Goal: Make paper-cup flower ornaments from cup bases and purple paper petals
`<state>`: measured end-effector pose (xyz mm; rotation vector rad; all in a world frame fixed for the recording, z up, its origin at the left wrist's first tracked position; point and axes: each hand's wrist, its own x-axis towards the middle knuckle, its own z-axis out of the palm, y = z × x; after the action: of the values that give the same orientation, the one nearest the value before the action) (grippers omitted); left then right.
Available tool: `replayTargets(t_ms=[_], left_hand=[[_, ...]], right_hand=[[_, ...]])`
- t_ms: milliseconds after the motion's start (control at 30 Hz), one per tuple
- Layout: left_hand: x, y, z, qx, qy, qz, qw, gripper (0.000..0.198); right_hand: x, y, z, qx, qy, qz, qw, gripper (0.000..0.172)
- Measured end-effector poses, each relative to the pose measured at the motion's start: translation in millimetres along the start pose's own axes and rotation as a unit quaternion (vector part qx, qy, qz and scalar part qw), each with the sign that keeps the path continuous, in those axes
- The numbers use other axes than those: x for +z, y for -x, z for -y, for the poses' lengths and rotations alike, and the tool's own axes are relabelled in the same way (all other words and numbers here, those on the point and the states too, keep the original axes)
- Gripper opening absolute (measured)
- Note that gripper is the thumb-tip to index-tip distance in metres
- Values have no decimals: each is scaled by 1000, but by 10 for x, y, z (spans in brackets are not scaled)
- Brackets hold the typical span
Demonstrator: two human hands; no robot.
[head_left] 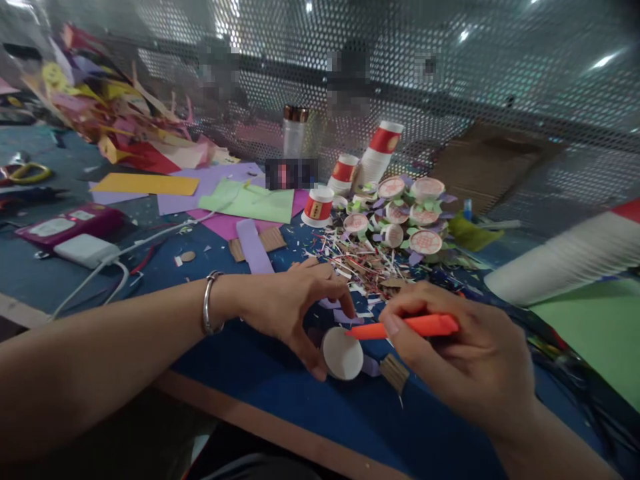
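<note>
Near edge of the counter (260,393), centre: one white round piece (343,355), blank-faced, lying beside a lavender scrap (371,366) and a small corrugated square (395,373). Left hand (295,303), silver bangle (210,303) at the wrist: thumb and forefinger parted in a curve about the round piece, thumb at its left edge; whether it grips, cannot be told. Right hand (465,353): closed on one orange-red marker (425,326), tip at the round piece's upper rim.

Beyond the hands: one heap of paper shreds (367,260); behind it, a cluster of discs (425,241) bearing red line patterns, with green and purple paper bits. Left of the cluster, one inverted red-and-white cup (319,208). Far right, one long stack of white cups (560,263), lying tilted. Left side: one orange strip (145,183), one pale green sheet (255,203), one white adapter (87,251), yellow-handled scissors (33,175).
</note>
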<state>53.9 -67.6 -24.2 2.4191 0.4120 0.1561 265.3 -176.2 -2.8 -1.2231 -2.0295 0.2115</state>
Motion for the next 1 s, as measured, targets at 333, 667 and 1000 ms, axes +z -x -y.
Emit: replayTargets(t_ms=[333, 667, 1000], left_hand=[[97, -41, -16, 28, -18, 1, 999, 53], [113, -58, 21, 23, -27, 18, 999, 49], [116, -56, 50, 40, -25, 18, 999, 52]], right_hand=[[119, 8, 31, -76, 24, 53, 995, 14], [154, 20, 8, -71, 29, 54, 996, 11], [147, 28, 17, -63, 30, 54, 996, 14]])
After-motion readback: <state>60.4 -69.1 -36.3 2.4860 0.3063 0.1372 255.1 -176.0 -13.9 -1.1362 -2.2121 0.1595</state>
